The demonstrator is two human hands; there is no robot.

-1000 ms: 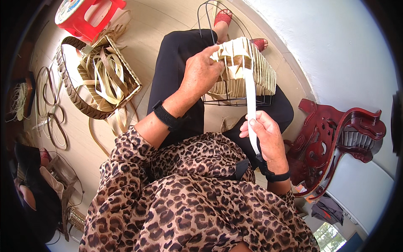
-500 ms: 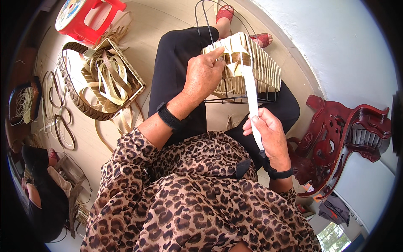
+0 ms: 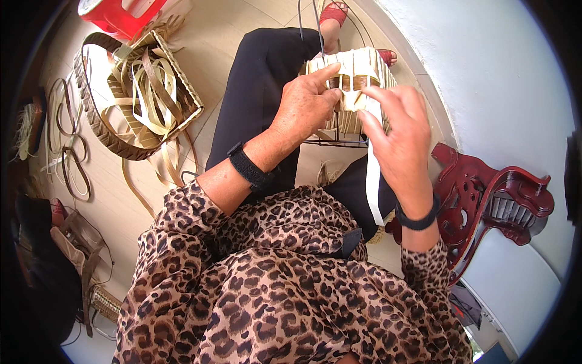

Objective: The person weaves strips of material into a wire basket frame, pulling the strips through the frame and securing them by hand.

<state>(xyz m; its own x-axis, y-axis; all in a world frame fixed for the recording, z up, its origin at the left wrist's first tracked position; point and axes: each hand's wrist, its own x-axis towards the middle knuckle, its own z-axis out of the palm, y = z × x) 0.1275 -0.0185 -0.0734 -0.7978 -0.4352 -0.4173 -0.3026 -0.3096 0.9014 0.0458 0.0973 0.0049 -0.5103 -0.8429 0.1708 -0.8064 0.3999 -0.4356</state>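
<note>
A small basket (image 3: 354,61) of wire frame wrapped in pale flat strips sits between my knees. A brown band shows under the strips at its near end. My left hand (image 3: 302,109) grips the left edge of that end, index finger stretched along the top and thumb pressed below it. From the weave a long white strip (image 3: 373,182) hangs down toward my lap, its lower end loose. My right hand (image 3: 403,136) is beside the strip's upper part, index finger and thumb apart, their tips at the weave; its other fingers are partly hidden.
On the floor at left stands a brown woven basket (image 3: 197,109) full of loose strips, near a red stool (image 3: 124,21). Coiled strips (image 3: 76,170) lie further left. A carved dark red wooden piece (image 3: 485,200) stands at right by the white wall (image 3: 485,73). Another person (image 3: 45,267) sits far left.
My right hand has let go of the white strip's lower end and moved up to the basket's near end. The strip now hangs loose. My left hand stays on the basket.
</note>
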